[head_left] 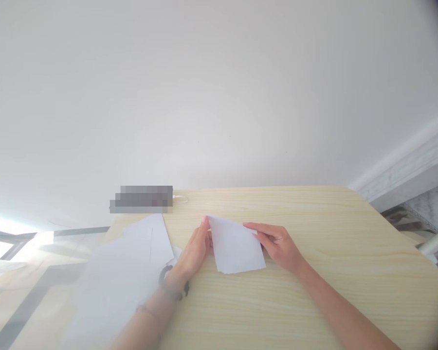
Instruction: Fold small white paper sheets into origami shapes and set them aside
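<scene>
A folded white sheet of paper (236,247) lies on the light wooden table (314,272) between my two hands. My left hand (195,250) rests at the sheet's left edge, its fingers together and a fingertip on the upper left corner. My right hand (275,243) lies at the sheet's right edge, fingers stretched out flat and pressing on the fold. A dark bracelet sits on my left wrist.
Several loose white sheets (124,272) lie spread over the table's left side, partly under my left forearm. A blurred-out object (142,199) with a white cable sits at the table's far edge by the white wall. A bed frame shows at right.
</scene>
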`<act>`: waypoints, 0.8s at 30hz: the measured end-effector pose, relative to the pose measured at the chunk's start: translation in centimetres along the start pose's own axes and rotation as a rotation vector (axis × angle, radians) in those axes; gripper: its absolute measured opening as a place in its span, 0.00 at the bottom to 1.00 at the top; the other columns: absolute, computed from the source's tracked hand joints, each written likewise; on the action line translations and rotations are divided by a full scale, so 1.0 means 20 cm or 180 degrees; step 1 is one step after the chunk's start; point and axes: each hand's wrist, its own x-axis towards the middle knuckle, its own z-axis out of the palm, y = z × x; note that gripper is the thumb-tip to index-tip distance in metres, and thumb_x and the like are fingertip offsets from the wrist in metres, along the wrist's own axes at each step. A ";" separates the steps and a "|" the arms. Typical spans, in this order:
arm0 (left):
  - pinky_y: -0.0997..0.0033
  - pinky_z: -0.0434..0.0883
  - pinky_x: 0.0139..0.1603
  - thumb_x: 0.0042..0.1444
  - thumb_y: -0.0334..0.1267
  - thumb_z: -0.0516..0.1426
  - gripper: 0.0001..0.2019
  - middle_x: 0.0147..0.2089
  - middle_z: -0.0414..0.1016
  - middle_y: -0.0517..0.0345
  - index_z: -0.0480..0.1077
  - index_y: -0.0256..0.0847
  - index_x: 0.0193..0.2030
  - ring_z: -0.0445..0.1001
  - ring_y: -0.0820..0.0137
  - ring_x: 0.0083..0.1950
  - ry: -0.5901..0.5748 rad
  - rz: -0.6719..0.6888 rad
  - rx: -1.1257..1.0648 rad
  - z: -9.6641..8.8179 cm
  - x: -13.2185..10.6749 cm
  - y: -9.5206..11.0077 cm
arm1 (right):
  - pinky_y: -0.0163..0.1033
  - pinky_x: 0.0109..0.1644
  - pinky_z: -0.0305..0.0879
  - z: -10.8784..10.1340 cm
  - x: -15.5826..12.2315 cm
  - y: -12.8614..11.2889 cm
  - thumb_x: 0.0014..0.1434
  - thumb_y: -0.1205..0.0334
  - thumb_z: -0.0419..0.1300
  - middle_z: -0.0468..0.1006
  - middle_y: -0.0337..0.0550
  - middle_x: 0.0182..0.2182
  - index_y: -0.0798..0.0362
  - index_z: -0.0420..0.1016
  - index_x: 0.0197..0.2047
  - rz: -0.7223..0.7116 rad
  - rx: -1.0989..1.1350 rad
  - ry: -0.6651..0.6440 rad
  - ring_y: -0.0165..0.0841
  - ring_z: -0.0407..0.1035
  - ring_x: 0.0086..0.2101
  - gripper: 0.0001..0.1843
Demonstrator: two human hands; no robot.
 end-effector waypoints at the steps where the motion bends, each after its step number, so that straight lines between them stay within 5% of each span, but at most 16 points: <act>1: 0.67 0.68 0.32 0.53 0.62 0.35 0.34 0.37 0.74 0.46 0.65 0.35 0.46 0.73 0.62 0.37 -0.0132 0.0012 -0.0273 0.00 0.00 0.00 | 0.34 0.29 0.62 0.00 0.00 0.00 0.58 0.59 0.49 0.73 0.39 0.26 0.47 0.73 0.44 -0.0139 -0.0115 0.0034 0.28 0.64 0.26 0.15; 4: 0.63 0.68 0.33 0.52 0.64 0.32 0.37 0.37 0.74 0.44 0.63 0.36 0.49 0.73 0.59 0.37 -0.0400 -0.0071 -0.0553 -0.02 0.00 0.01 | 0.34 0.29 0.60 0.00 0.00 0.01 0.59 0.63 0.47 0.73 0.39 0.28 0.45 0.73 0.44 -0.0502 -0.0355 0.0072 0.28 0.64 0.27 0.16; 9: 0.62 0.65 0.46 0.55 0.51 0.49 0.21 0.44 0.73 0.46 0.62 0.39 0.50 0.71 0.60 0.46 -0.0376 0.0046 -0.0072 -0.01 -0.03 0.05 | 0.34 0.29 0.61 0.00 0.00 0.01 0.59 0.64 0.46 0.74 0.42 0.35 0.46 0.74 0.43 -0.0726 -0.0532 0.0108 0.29 0.67 0.30 0.17; 11: 0.60 0.62 0.50 0.56 0.49 0.49 0.20 0.46 0.73 0.46 0.62 0.39 0.50 0.69 0.61 0.49 -0.0494 0.0062 -0.0069 0.00 -0.04 0.06 | 0.34 0.29 0.62 0.00 0.00 0.01 0.58 0.64 0.47 0.75 0.42 0.34 0.47 0.74 0.42 -0.0733 -0.0526 0.0221 0.30 0.68 0.30 0.16; 19: 0.60 0.61 0.52 0.58 0.48 0.47 0.19 0.47 0.70 0.51 0.65 0.41 0.50 0.66 0.62 0.50 -0.0727 0.0102 0.0458 -0.01 -0.04 0.06 | 0.31 0.22 0.62 0.03 -0.03 0.01 0.54 0.60 0.54 0.77 0.41 0.27 0.51 0.74 0.38 0.0153 -0.0130 0.0749 0.29 0.69 0.23 0.10; 24: 0.61 0.64 0.49 0.59 0.48 0.45 0.20 0.49 0.69 0.51 0.66 0.40 0.49 0.65 0.61 0.51 -0.0951 0.0216 0.0328 -0.01 -0.03 0.05 | 0.31 0.21 0.58 0.04 -0.03 -0.01 0.51 0.55 0.57 0.71 0.38 0.19 0.53 0.67 0.23 0.0250 -0.0196 0.0848 0.28 0.64 0.20 0.11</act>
